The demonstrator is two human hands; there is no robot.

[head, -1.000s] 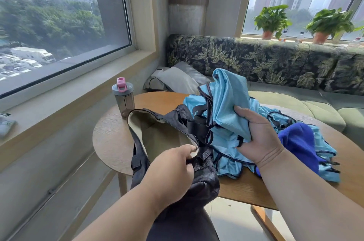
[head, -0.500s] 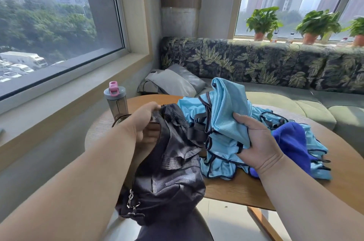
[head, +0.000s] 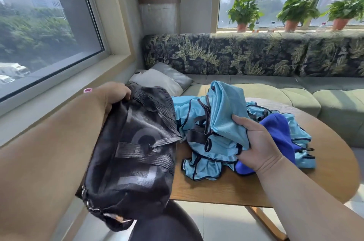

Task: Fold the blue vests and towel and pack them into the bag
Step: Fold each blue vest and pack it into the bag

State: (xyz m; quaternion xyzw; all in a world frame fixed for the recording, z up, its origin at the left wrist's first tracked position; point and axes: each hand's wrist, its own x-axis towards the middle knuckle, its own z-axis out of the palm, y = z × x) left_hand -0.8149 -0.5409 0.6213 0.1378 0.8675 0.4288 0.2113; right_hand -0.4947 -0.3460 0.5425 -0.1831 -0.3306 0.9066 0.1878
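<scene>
Over the round wooden counter (head: 256, 187), left hand (head: 113, 95) grips the black mesh bag (head: 134, 154) while right hand (head: 258, 142) clutches bunched light-blue vests (head: 222, 114).

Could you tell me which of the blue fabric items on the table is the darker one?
The royal-blue towel, lying right of the right hand. The light-blue mesh vests around it are paler and have dark piping.

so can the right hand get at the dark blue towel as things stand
Probably not right away. The right hand is gripping a bunch of light blue vest, so its grip is taken. The dark blue towel lies just beyond it on the table, partly uncovered, so it is close once the vest is let go.
</scene>
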